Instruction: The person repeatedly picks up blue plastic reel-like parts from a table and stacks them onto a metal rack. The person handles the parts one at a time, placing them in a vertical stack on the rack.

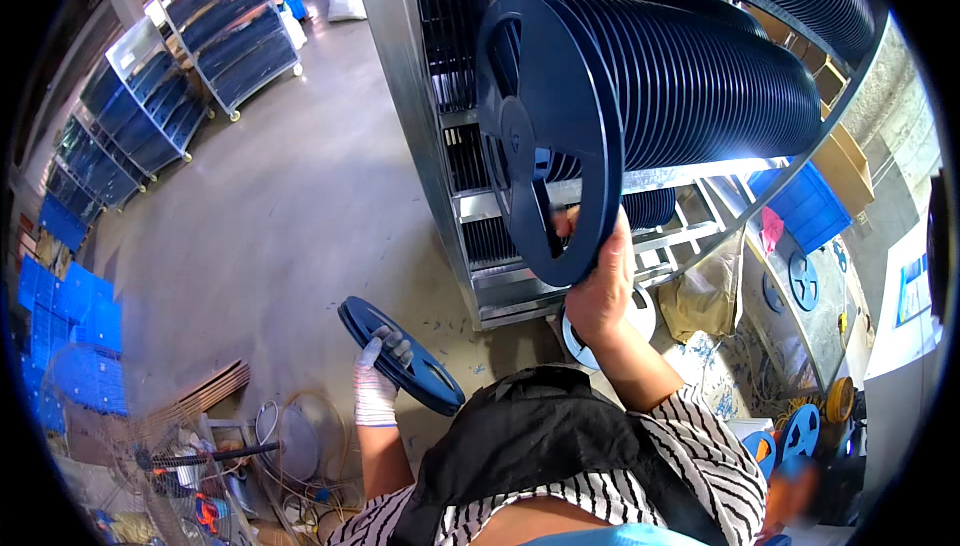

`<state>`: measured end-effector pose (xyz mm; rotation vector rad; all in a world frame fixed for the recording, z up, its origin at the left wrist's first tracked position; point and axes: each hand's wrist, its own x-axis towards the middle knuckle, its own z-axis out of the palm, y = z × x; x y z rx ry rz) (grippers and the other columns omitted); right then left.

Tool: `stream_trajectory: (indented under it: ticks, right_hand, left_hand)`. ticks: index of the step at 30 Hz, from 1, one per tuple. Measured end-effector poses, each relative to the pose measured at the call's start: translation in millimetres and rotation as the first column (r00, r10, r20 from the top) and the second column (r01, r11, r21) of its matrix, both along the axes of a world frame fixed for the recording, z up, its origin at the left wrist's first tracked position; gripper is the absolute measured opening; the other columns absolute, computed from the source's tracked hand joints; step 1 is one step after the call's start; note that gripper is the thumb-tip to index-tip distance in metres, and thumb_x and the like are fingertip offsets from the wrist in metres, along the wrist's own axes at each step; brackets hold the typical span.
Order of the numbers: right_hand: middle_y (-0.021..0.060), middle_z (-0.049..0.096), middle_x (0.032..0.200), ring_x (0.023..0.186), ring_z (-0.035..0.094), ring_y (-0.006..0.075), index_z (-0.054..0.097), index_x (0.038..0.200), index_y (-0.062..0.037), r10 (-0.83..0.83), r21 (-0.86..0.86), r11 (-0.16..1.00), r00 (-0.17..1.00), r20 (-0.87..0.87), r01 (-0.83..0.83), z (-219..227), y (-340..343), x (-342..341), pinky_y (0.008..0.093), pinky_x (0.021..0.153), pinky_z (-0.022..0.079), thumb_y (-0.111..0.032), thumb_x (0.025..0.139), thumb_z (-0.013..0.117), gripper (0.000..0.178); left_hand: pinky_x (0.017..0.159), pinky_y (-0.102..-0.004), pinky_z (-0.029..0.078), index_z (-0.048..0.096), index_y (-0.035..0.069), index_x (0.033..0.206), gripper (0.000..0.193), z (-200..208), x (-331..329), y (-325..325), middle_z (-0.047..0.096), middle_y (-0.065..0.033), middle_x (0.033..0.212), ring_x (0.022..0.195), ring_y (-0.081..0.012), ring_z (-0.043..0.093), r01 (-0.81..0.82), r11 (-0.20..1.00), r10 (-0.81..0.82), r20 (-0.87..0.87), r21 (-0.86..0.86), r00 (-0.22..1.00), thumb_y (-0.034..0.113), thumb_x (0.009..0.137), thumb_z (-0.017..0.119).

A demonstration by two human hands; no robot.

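At the end of a long row of dark reels (700, 81) on a metal rack, a large dark-blue plastic reel (590, 181) faces me, its flange tilted. My right hand (603, 281), bare, grips this reel's lower rim, fingers reaching through a cut-out and thumb on the outside. Whether the reel touches the row behind it, I cannot tell. My left hand (383, 366), in a pale knitted glove, is closed around dark-blue reels (430, 376) held low beside my body; they look like two stacked together. Its fingers pass through the opening in them.
The rack's metal upright (410, 126) stands just left of the row. Blue crates (70, 321) and a wire-caged fan (130, 426) are at left. Wheeled racks (225, 36) line the far left. At right are a blue bin (805, 206) and a worktable (800, 321) with loose reels.
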<state>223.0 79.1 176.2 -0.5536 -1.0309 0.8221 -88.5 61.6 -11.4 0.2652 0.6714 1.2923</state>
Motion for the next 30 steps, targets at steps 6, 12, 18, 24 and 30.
stream_trajectory:
  ticks: [6, 12, 18, 24, 30]
  right_hand:
    - [0.0038, 0.053, 0.094, 0.085, 0.046, 0.0102, 0.05, 0.107, -0.0048, -0.127, 0.073, 0.99, 0.988, 0.088, 0.121, -2, 48, -23, 0.024, 0.079, 0.038, -0.036, 0.098, 0.043, 0.033]
    - [-0.0018, 0.055, 0.092, 0.083, 0.047, 0.0054, 0.053, 0.107, -0.0055, -0.129, 0.035, 0.991, 0.99, -0.056, 0.131, -10, 99, -32, 0.0209, 0.08, 0.037, -0.034, 0.095, 0.055, 0.031]
    - [0.0133, 0.041, 0.135, 0.132, 0.031, 0.0374, 0.055, 0.122, -0.0144, -0.865, 0.589, 0.445, 0.152, 0.478, 0.674, -45, 151, -19, 0.0432, 0.104, 0.024, -0.006, 0.075, 0.065, 0.048]
    - [0.0147, 0.032, 0.146, 0.137, 0.022, 0.0393, 0.052, 0.13, -0.0195, -0.831, 0.614, 0.499, 0.135, 0.54, 0.612, -71, 149, -15, 0.0473, 0.109, 0.018, -0.007, 0.081, 0.058, 0.051]
    - [0.0115, 0.031, 0.148, 0.138, 0.018, 0.0401, 0.044, 0.137, -0.0167, -0.759, 0.635, 0.505, -0.05, 0.65, 0.585, -64, 138, -20, 0.0546, 0.11, 0.006, -0.027, 0.082, 0.061, 0.059]
  left_hand:
    - [0.069, -0.0337, 0.046, 0.056, 0.005, 0.107, 0.027, 0, -8, 9, 0.055, -0.0069, 0.086, 0.077, -0.0217, 0.055, 0.013, 1.0, -0.013, 0.056, -0.011, 0.998, 0.018, 0.085, 0.065]
    - [0.073, -0.0348, 0.052, 0.055, 0.005, 0.11, 0.027, -27, -34, 10, 0.059, -0.0089, 0.092, 0.081, -0.0242, 0.059, 0.05, 0.996, -0.057, 0.098, 0.073, 0.994, 0.018, 0.087, 0.062]
    - [0.074, -0.0392, 0.055, 0.058, 0.007, 0.115, 0.029, -22, -37, -2, 0.065, -0.0123, 0.099, 0.083, -0.0259, 0.065, -0.084, 0.993, 0.075, -0.105, -0.084, 0.992, 0.019, 0.089, 0.06]
    - [0.075, -0.0386, 0.055, 0.059, 0.003, 0.114, 0.03, -13, -31, -12, 0.067, -0.0117, 0.098, 0.084, -0.0243, 0.065, -0.11, 0.991, 0.1, -0.123, -0.079, 0.987, 0.021, 0.09, 0.058]
    - [0.077, -0.0387, 0.055, 0.059, 0.003, 0.114, 0.031, -12, -26, -16, 0.067, -0.0115, 0.1, 0.087, -0.0243, 0.065, -0.103, 0.992, 0.092, -0.14, -0.069, 0.986, 0.021, 0.088, 0.061]
